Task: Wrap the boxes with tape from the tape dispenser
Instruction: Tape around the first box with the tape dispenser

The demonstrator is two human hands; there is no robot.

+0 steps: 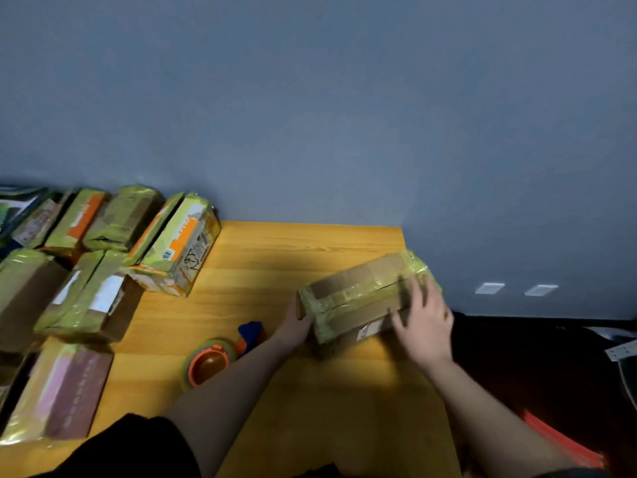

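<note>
Two bare forearms reach in from the bottom edge, a dark sleeve low on the left, out over the yellow wooden counter. The box, cardboard with yellow-green tape already over its top and ends, sits tilted at the counter's far right corner. Left hand grips the box's near-left end, thumb on the end face; the fingers are hidden under it. Right hand lies flat on the box's right part, fingers spread across the tape.

Just left of the left forearm, on the counter, lies the dispenser: orange hub, tape roll around it, blue handle pointing toward the box. It's near the box but apart from it, and the forearm covers part of it.

Along the counter's left side is a crowd of taped boxes, some leaning on each other, well apart from the box. Behind the counter rises a grey-blue wall, with two pale plates low at the right. Right of the counter the floor is dark, something red beside the right forearm.
</note>
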